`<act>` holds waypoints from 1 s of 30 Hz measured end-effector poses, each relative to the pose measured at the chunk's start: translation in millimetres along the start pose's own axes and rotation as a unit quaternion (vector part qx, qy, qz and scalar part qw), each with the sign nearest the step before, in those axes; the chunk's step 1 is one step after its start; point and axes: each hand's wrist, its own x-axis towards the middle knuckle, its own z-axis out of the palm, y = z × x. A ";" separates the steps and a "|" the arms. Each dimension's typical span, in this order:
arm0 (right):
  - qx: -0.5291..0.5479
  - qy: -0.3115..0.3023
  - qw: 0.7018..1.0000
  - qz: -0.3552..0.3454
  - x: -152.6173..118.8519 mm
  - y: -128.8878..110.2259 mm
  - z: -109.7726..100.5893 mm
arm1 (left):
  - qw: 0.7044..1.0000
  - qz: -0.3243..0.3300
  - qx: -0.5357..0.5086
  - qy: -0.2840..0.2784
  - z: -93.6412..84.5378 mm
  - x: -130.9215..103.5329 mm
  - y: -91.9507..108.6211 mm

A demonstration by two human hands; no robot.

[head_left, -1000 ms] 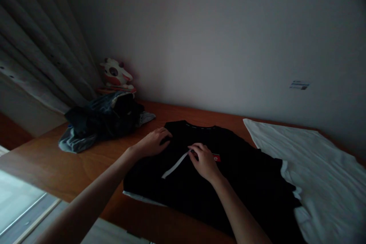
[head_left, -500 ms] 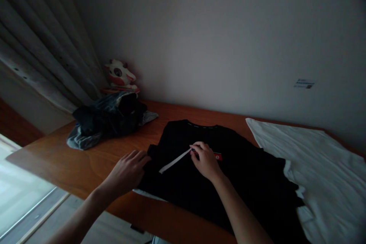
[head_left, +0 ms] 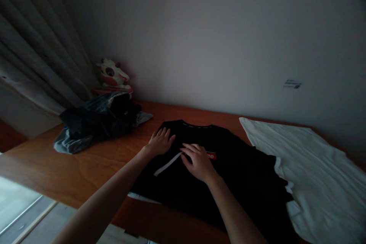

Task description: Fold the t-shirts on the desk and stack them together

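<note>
A black shirt (head_left: 237,167) with a red-and-white chest label (head_left: 211,155) is spread on the wooden table (head_left: 108,160). My left hand (head_left: 160,142) lies open on the shirt's left shoulder area, fingers spread. On the chest rests my right hand (head_left: 197,160), its fingers apart, covering part of the label. A white strip (head_left: 167,164) runs from beneath my right fingertips down to the left across the black cloth. White fabric shows past the black shirt's right edge.
At the back left lies a heap of dark clothes (head_left: 97,122), with a cow figure (head_left: 112,73) behind it near the curtain (head_left: 37,42). A white garment (head_left: 303,152) lies flat on the right. The wall bounds the back.
My left hand has moved up and right from the sleeve onto the shoulder area, its fingers now spread. My right fingers have loosened near the white strip. The view has shifted slightly right.
</note>
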 end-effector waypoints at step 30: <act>-0.002 0.034 0.998 0.057 6.8 0.9 3.9 | 0.987 0.038 -0.055 0.144 31.5 14.6 0.5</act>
